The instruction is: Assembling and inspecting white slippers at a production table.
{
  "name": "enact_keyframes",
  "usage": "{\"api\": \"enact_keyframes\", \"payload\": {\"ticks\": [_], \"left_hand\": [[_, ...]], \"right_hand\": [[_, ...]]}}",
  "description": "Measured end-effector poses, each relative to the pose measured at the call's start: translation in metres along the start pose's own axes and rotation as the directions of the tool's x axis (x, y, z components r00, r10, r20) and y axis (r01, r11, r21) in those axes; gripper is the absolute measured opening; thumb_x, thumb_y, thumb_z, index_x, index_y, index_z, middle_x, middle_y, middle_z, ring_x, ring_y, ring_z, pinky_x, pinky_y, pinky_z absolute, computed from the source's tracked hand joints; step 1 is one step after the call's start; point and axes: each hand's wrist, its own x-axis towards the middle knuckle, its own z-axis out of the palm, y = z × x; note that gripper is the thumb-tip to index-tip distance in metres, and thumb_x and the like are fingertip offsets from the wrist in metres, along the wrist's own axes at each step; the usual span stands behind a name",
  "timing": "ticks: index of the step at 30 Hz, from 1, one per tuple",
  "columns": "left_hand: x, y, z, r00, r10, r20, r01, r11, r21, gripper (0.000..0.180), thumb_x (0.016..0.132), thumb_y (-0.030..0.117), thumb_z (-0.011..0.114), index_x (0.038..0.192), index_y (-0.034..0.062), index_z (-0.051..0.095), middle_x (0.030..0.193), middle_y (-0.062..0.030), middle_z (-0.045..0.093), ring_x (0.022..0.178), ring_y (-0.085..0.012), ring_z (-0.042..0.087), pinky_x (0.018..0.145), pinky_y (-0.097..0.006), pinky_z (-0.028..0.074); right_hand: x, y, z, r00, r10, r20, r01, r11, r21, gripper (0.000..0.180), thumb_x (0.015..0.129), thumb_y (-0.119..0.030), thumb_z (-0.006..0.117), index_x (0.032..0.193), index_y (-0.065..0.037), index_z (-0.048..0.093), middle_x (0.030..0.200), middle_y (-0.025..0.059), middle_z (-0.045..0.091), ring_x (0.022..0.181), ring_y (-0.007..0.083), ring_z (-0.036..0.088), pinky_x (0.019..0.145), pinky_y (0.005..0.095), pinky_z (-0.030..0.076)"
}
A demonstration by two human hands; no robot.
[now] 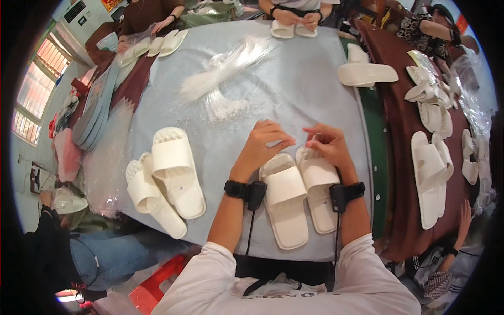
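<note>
- While both wrists hover low over the table (pixel 310 63), here is the left hand (pixel 266 140), fingers bent inward, thumb and fingertips drawn close together just beyond the left slipper (pixel 285 189).
- Opposite it, the right hand (pixel 328 146) curls over the toe of the right slipper (pixel 321 181), thumb and forefinger near each other; whether either hand pinches something thin, you cannot tell.
- And the two white slippers? Side by side, soles down, toes pointing away, right between the forearms!
- On each wrist, a black strap; a boxy device sits on the left strap (pixel 236 189) and another on the right strap (pixel 354 191).
- Over to the left, a second pair (pixel 178 170) lies on the pale cloth, one slipper angled against the other.
- Farther up, a loose heap of clear strands (pixel 226 73) catches the light.
- At the far edge, a co-worker's hands (pixel 296 20) are at another pair.
- Out right, more white slippers (pixel 430 178) rest on a brown surface (pixel 396 210).
</note>
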Motion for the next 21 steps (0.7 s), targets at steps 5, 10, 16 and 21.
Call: {"api": "enact_keyframes", "payload": {"ticks": [5, 10, 16, 21], "left_hand": [[-0.007, 0.004, 0.01, 0.992, -0.112, 0.055, 0.118, 0.985, -0.126, 0.017, 0.068, 0.008, 0.089, 0.083, 0.0107, 0.079, 0.078, -0.0035, 0.073, 0.078, -0.0181, 0.063, 0.079, -0.033, 0.048], [-0.01, 0.007, 0.013, 0.982, -0.185, 0.046, 0.19, 0.972, -0.135, 0.018, 0.069, 0.01, 0.09, 0.082, 0.0092, 0.078, 0.08, -0.0022, 0.073, 0.08, -0.0177, 0.064, 0.079, -0.033, 0.049], [-0.01, 0.002, 0.011, 0.981, -0.195, 0.0, 0.194, 0.979, -0.053, 0.015, 0.076, 0.009, 0.084, 0.087, 0.0079, 0.075, 0.086, -0.0042, 0.073, 0.081, -0.0198, 0.065, 0.079, -0.033, 0.049], [-0.005, -0.002, 0.005, 0.973, -0.217, -0.075, 0.222, 0.973, 0.063, 0.01, 0.087, 0.008, 0.072, 0.098, 0.0059, 0.072, 0.087, -0.0071, 0.071, 0.083, -0.0228, 0.066, 0.084, -0.034, 0.045]], "right_hand": [[-0.002, -0.004, 0.009, 0.997, 0.061, 0.05, -0.063, 0.997, 0.032, 0.013, 0.087, -0.006, 0.079, 0.099, -0.003, 0.077, 0.076, -0.0015, 0.068, 0.061, 0.0019, 0.054, 0.052, 0.0211, 0.04], [-0.006, -0.006, 0.009, 0.991, 0.105, 0.087, -0.108, 0.994, 0.033, 0.009, 0.088, -0.006, 0.078, 0.096, -0.002, 0.076, 0.075, 0.0005, 0.068, 0.061, 0.0032, 0.056, 0.053, 0.0219, 0.043], [-0.001, 0.006, 0.006, 0.998, 0.036, 0.051, -0.042, 0.992, 0.12, 0.009, 0.1, -0.01, 0.062, 0.098, -0.001, 0.062, 0.082, 0.0012, 0.065, 0.062, 0.0067, 0.057, 0.054, 0.0226, 0.046], [0.006, 0.016, -0.001, 0.978, -0.066, -0.196, 0.125, 0.945, 0.302, 0.018, 0.108, -0.023, 0.05, 0.105, -0.004, 0.051, 0.089, 0.006, 0.062, 0.07, 0.0138, 0.062, 0.062, 0.028, 0.052]]}}
